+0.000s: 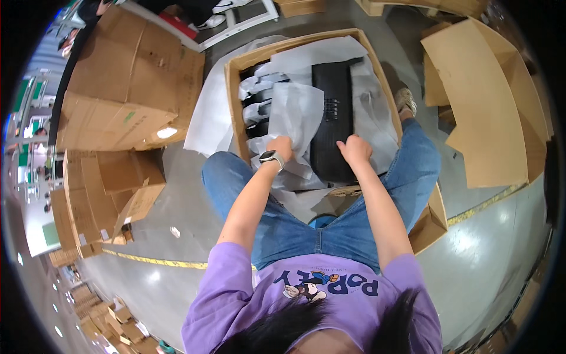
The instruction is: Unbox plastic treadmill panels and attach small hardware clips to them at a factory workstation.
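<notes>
A long black plastic panel [332, 141] with a row of small slots near its middle lies lengthwise on white wrapping sheets in an open cardboard box [232, 106]. My right hand [357, 151] is closed at the panel's near right edge, thumb on its top face; the other fingers are partly hidden. With a watch on its wrist, my left hand [282, 147] is closed on a thin white wrapping sheet [295, 109] that lies left of the panel and reaches its edge. More black parts [252, 100], interleaved with white sheeting, fill the box's left side.
Large cardboard boxes [127, 82] stand to the left, and an open box [483, 106] stands to the right. My legs straddle the near end of the box. A white metal frame [239, 26] is beyond it. Yellow floor tape [153, 258] crosses behind me.
</notes>
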Demonstrator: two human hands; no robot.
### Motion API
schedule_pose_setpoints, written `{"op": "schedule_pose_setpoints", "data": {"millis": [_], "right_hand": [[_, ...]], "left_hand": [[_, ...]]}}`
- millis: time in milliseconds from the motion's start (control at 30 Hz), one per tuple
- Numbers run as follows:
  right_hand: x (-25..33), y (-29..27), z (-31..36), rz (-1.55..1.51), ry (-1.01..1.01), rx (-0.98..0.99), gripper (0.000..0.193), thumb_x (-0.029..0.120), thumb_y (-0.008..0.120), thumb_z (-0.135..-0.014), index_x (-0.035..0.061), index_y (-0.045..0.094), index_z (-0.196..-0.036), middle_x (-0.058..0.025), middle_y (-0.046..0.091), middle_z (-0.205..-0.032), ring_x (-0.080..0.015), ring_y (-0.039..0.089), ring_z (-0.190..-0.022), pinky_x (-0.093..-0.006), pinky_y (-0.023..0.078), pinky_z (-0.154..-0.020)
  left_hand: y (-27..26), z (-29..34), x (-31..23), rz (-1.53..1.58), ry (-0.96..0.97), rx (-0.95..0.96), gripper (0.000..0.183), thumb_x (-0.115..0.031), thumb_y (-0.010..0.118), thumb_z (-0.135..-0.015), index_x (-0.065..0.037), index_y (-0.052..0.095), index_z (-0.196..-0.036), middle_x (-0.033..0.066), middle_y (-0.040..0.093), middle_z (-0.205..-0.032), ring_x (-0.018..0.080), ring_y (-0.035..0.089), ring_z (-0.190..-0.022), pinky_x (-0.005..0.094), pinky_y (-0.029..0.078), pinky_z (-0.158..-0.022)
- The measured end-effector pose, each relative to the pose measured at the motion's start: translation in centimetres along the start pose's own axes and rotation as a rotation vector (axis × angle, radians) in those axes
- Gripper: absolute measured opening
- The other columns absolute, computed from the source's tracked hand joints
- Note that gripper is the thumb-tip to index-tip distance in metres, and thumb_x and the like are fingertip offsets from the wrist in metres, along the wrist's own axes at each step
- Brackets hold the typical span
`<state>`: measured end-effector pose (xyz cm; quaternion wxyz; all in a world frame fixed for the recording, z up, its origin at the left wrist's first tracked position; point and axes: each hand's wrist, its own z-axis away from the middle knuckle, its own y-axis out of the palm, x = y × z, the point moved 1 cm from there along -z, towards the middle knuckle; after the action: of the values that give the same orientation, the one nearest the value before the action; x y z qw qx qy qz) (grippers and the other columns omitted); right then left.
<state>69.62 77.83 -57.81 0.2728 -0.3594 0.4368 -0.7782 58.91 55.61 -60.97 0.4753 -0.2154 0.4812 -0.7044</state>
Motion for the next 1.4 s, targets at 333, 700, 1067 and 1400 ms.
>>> {"op": "schedule_pose_setpoints", "data": {"millis": [333, 700, 1067, 1400], "right_hand": [[-3.1, 4.1, -3.5, -0.054, -0.002, -0.005, 0.032, 0.031, 0.058, -0.083, 0.0003, 0.067, -0.087, -0.0221, 0.066, -0.091, -0.0418, 0.062, -0.086, -0.0494, 0.049, -0.075], [-4.6, -13.4, 7.7, -0.617, -0.091, 0.236, 0.033, 0.023, 0.061, -0.084, -0.0043, 0.051, -0.069, -0.0083, 0.042, -0.052, -0.014, 0.046, -0.051, -0.033, 0.037, -0.049], [-9.6, -18.8, 19.3, -0.328, -0.326, -0.059, 0.033, 0.017, 0.057, -0.09, -0.004, 0.044, -0.068, -0.0093, 0.034, -0.054, -0.0113, 0.031, -0.056, -0.0314, 0.03, -0.049], [-13.4, -17.2, 24.1, -0.415, -0.034, -0.093, 0.026, 0.021, 0.055, -0.091, -0.004, 0.055, -0.082, 0.0041, 0.04, -0.061, -0.0055, 0.034, -0.061, -0.025, 0.029, -0.051]], "left_hand": [[-12.7, 5.8, 10.3, 0.363, -0.11, -0.541, 0.037, -0.032, 0.071, -0.065, 0.004, 0.065, -0.073, 0.0243, 0.063, -0.071, 0.0394, 0.063, -0.068, 0.0436, 0.051, -0.065], [-11.1, 19.9, 32.9, 0.047, -1.003, -0.639, 0.04, -0.035, 0.059, -0.075, -0.001, 0.064, -0.095, 0.0226, 0.065, -0.091, 0.0408, 0.062, -0.089, 0.0473, 0.05, -0.078], [-9.9, 14.5, 25.3, 0.268, -0.53, -0.648, 0.035, -0.033, 0.062, -0.081, -0.001, 0.069, -0.092, 0.0205, 0.067, -0.089, 0.0352, 0.065, -0.087, 0.041, 0.051, -0.077], [-2.0, -5.7, -7.4, 0.086, 0.154, -0.107, 0.081, -0.053, 0.07, -0.074, 0.005, 0.045, -0.125, 0.0252, 0.063, -0.101, 0.0352, 0.063, -0.094, 0.0432, 0.05, -0.079]]}}
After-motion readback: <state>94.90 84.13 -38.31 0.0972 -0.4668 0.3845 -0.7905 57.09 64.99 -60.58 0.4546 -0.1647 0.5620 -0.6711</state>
